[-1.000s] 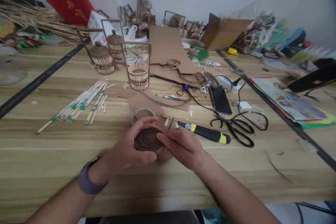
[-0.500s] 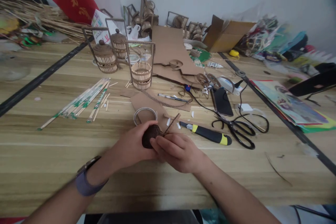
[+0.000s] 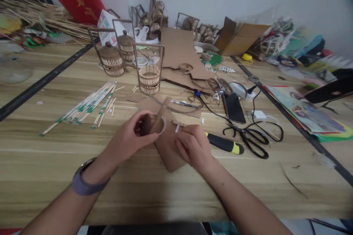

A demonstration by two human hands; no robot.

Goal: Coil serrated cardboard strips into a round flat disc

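Note:
My left hand (image 3: pixel 124 139) is wrapped round a dark brown coil of rolled cardboard strip (image 3: pixel 145 125). The coil's loose end, a lighter brown strip (image 3: pixel 160 115), slants up and to the right past the fingers. Behind it shows part of a pale ring (image 3: pixel 164 126), like a roll of tape. To the right, my right hand (image 3: pixel 195 147) is apart from the coil with its fingers curled together; what they hold, if anything, is hidden. A black and yellow utility knife (image 3: pixel 224 144) lies just beyond this hand, its blade end covered. Under both hands is a cardboard piece (image 3: pixel 171 156).
A small stick bucket with a tall handle (image 3: pixel 149 79) stands ahead, with lidded ones (image 3: pixel 111 62) to its left. Packaged chopsticks (image 3: pixel 88 102) lie at left. Scissors (image 3: pixel 255 141), a phone (image 3: pixel 234 107) and a pen (image 3: pixel 183 104) lie at right.
Both hands were together at the coil. My left hand has shifted left and up with it, turning it so the strip shows broad side. My right hand has come away to the right.

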